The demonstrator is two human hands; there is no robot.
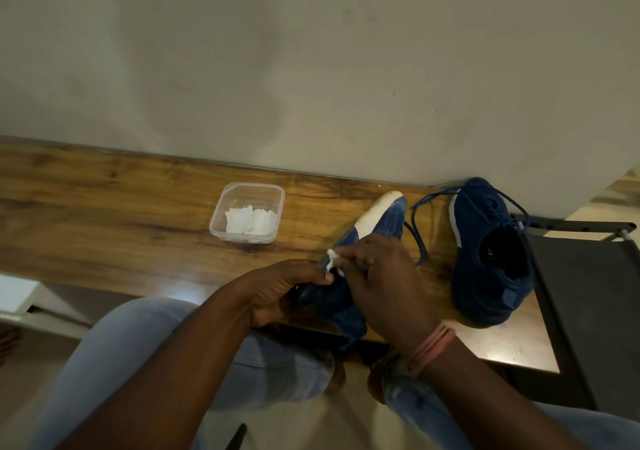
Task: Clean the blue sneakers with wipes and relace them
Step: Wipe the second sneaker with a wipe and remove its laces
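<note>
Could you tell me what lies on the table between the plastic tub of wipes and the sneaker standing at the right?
In the head view, the other sneaker, tilted toe-up and held in both hands, plus a loose blue lace.

Both forearms reach forward from the lower edge of the head view and meet near the centre. The left hand (277, 290) lies low, fingers curled in a grip, thumb stretched toward the right. The right hand (377, 276) sits just above and beside it, knuckles up, fingertips pinched together; pink bands (431, 347) circle its wrist.
</note>
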